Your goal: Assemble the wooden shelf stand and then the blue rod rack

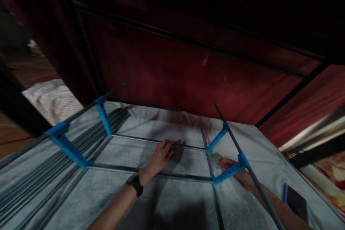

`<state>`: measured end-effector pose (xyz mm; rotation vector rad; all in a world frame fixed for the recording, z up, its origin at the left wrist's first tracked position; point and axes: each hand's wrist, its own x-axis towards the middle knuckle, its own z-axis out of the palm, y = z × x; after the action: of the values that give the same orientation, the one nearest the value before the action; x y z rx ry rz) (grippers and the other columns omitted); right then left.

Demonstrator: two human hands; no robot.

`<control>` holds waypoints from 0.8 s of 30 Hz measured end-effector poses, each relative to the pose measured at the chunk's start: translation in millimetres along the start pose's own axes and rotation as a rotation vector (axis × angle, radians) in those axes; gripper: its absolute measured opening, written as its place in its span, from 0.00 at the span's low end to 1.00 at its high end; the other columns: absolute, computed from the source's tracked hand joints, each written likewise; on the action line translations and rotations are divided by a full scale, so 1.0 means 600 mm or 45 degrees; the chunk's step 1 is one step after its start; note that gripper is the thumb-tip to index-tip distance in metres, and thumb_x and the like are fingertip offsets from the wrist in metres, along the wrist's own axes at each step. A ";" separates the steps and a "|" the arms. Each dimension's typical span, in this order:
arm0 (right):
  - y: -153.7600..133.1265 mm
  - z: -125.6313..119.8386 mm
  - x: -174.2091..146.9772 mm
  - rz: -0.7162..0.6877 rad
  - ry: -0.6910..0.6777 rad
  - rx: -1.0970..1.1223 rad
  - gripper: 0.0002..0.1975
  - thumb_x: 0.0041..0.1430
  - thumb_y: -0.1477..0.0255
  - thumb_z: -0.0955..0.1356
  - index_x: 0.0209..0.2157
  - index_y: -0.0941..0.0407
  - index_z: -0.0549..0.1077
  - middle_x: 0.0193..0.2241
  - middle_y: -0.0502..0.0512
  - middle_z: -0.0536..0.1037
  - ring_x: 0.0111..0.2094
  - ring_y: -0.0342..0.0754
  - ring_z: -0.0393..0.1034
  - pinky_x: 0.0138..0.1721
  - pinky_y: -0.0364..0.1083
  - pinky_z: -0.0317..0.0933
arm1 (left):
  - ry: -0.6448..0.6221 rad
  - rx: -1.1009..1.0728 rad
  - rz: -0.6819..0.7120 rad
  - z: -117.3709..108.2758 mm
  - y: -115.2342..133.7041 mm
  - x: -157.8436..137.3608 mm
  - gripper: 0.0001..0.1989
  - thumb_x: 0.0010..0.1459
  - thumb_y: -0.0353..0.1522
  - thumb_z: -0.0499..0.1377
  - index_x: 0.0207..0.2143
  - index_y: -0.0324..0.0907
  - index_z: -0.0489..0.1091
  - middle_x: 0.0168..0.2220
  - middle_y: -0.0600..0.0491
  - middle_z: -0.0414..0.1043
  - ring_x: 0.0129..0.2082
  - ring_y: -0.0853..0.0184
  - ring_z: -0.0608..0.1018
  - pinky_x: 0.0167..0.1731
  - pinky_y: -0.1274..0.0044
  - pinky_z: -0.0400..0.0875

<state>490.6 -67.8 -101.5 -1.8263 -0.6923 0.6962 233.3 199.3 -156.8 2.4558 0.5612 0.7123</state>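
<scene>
A frame of thin grey metal tubes with blue plastic brackets rests on a white cloth. My left hand, with a dark band on its wrist, reaches over the near cross tube. Its loosely bent fingers are at the far cross tube, thumb apart; I cannot tell how firmly they touch. My right hand is beyond the near right blue bracket, which covers part of it. Its visible fingers point left toward the lower side tube, apart from it, with nothing seen in them.
Several loose metal tubes lie along the left side, below two blue brackets. A phone lies at the lower right on the white cloth. Dark posts and red fabric stand behind; striped cloth is at left.
</scene>
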 end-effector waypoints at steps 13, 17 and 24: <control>-0.120 -0.123 -0.112 0.176 0.152 0.142 0.21 0.29 0.58 0.72 0.34 0.36 0.76 0.56 0.67 0.71 0.56 0.61 0.67 0.60 0.57 0.58 | 0.733 0.014 -0.759 -0.218 -0.034 -0.321 0.18 0.59 0.38 0.52 0.50 0.41 0.69 0.51 0.44 0.67 0.49 0.59 0.75 0.45 0.67 0.75; -0.232 -0.101 -0.115 -0.110 0.166 0.132 0.17 0.36 0.59 0.71 0.34 0.38 0.78 0.55 0.66 0.72 0.55 0.59 0.69 0.59 0.58 0.57 | 0.917 0.098 -0.952 -0.240 -0.039 -0.359 0.23 0.56 0.38 0.54 0.52 0.39 0.67 0.54 0.42 0.63 0.43 0.60 0.76 0.40 0.67 0.76; -0.390 0.035 -0.105 -0.689 -0.025 -0.030 0.13 0.51 0.57 0.67 0.32 0.49 0.79 0.41 0.61 0.80 0.43 0.58 0.75 0.48 0.63 0.65 | 0.917 -0.071 -1.070 -0.255 -0.023 -0.343 0.24 0.55 0.38 0.56 0.53 0.41 0.64 0.58 0.41 0.57 0.49 0.56 0.74 0.48 0.65 0.72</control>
<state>400.0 -26.7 120.7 -1.5512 -1.1515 0.3457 -18.9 159.8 -129.1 1.5869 1.6619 1.1687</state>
